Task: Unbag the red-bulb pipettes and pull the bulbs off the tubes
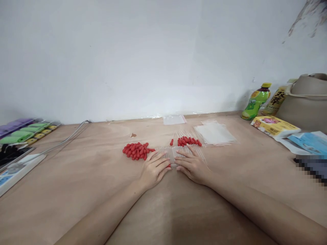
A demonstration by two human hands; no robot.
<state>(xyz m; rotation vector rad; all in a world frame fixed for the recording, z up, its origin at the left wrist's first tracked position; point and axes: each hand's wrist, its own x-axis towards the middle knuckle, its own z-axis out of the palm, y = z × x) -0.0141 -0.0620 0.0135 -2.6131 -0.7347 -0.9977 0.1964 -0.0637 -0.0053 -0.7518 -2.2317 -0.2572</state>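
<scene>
My left hand (155, 169) is closed, thumb and fingers pinched on a red rubber bulb (169, 165) that shows only in part. Facing it, my right hand (192, 166) pinches the end of a thin clear tube (174, 166) lined up with that bulb. Beyond the fingers lies a row of clear tubes (168, 151), partly covered by both hands. A pile of red bulbs (135, 150) sits left of my left hand. Several tubes with red bulbs on them (188, 140) rest just past my right hand, and one loose red bulb (171, 142) lies beside them.
Clear plastic bags (216, 132) and a smaller bag (175, 119) lie farther back. At right are a green bottle (257, 102), a yellow tissue pack (274, 126), a blue packet (310, 143) and a beige bag (304, 102). A power strip (20, 170) and coloured rolls (22, 131) are at left.
</scene>
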